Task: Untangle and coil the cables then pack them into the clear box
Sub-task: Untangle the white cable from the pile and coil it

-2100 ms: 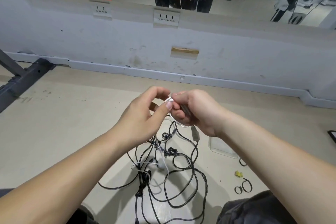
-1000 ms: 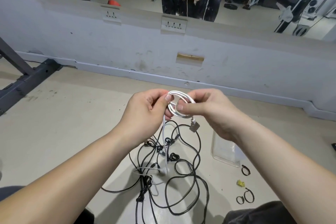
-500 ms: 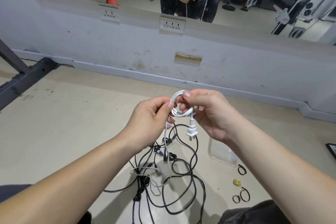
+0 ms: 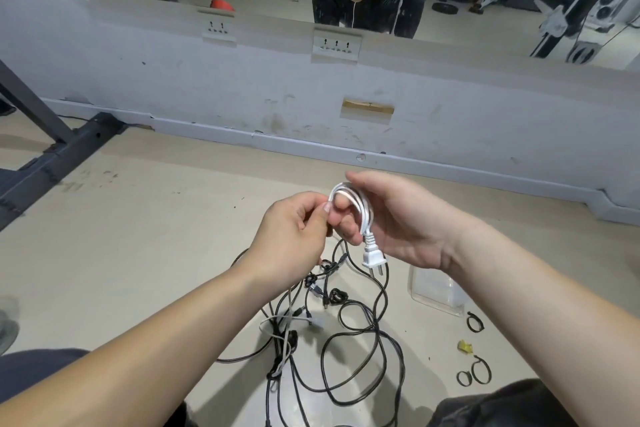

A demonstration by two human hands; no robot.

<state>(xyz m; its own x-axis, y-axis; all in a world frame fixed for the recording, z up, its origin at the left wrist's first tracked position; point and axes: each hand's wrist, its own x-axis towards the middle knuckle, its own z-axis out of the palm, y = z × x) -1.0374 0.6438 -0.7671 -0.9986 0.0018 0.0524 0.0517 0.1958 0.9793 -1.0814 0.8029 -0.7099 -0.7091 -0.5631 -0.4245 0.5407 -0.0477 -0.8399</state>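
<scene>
A white power cable (image 4: 364, 215) is looped into a small coil around the fingers of my right hand (image 4: 391, 218). Its two-pin plug (image 4: 373, 258) hangs below that hand. My left hand (image 4: 294, 236) pinches the white cable at the coil's left side, and the rest of the cable drops from there to the floor. Below my hands lies a tangle of black cables (image 4: 346, 333) mixed with a thin white one. The clear box (image 4: 437, 289) sits on the floor to the right, partly hidden by my right forearm.
Several black cable ties (image 4: 475, 373) and a small yellow piece (image 4: 465, 347) lie on the floor at the right. A low grey wall (image 4: 311, 97) with sockets and a mirror stands ahead. A dark metal frame (image 4: 52, 163) reaches in from the left.
My right hand has turned palm-inward with the white coil around its fingers, so the plug now hangs lower and in full view. My left hand keeps its pinch on the cable.
</scene>
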